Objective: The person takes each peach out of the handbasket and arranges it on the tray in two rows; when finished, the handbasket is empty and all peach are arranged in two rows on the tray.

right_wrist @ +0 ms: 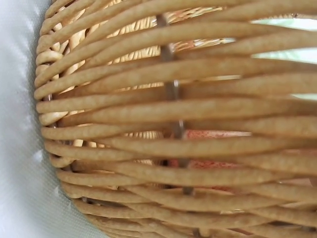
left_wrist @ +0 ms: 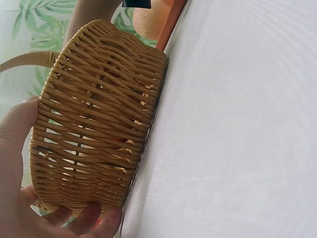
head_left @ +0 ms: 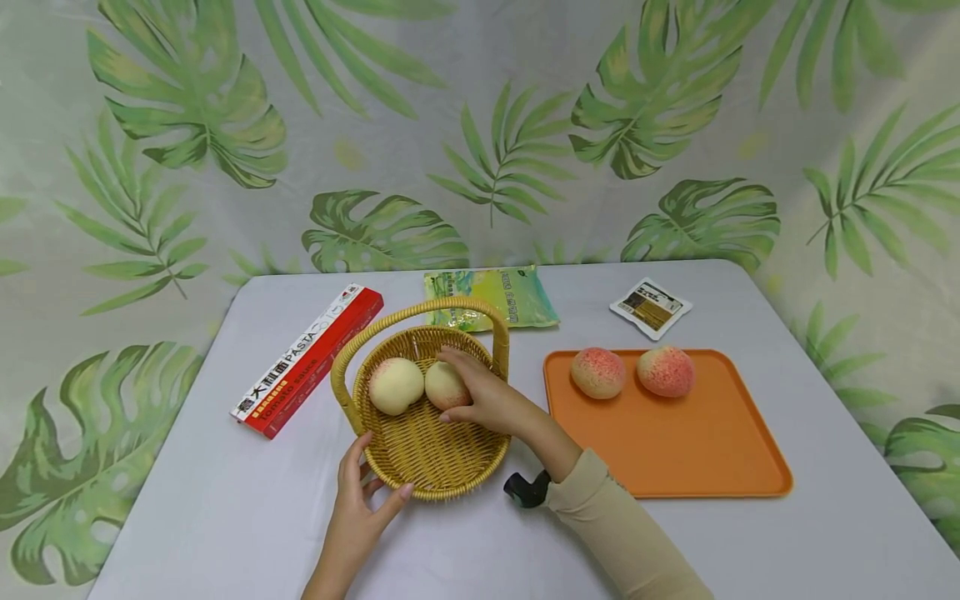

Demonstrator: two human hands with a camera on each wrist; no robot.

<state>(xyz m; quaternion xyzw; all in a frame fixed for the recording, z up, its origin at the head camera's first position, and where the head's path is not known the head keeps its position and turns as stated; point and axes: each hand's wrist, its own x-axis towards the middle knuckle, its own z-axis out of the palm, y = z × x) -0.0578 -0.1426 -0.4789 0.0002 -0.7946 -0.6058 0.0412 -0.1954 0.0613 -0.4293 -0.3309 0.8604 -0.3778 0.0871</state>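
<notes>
Through the head view I saw the fingers of the right hand curled over a pale, pink-blushed peach, grasping it inside the wicker basket. The fingers of the left hand gripped the basket's near left side, the thumb at the rim; the left wrist view showed me fingertips against the woven wall. A second peach sat in the basket, just left of the grasped one. In the right wrist view, weave filled most of my picture. The arched handle rose over the basket. Near it, on the right, an orange tray carried a third peach and a fourth peach, side by side near its far edge. Left of the basket, a red-and-white pasta box lay slantwise on the tabletop; a green packet lay behind the basket, a small white sachet beyond the tray.
</notes>
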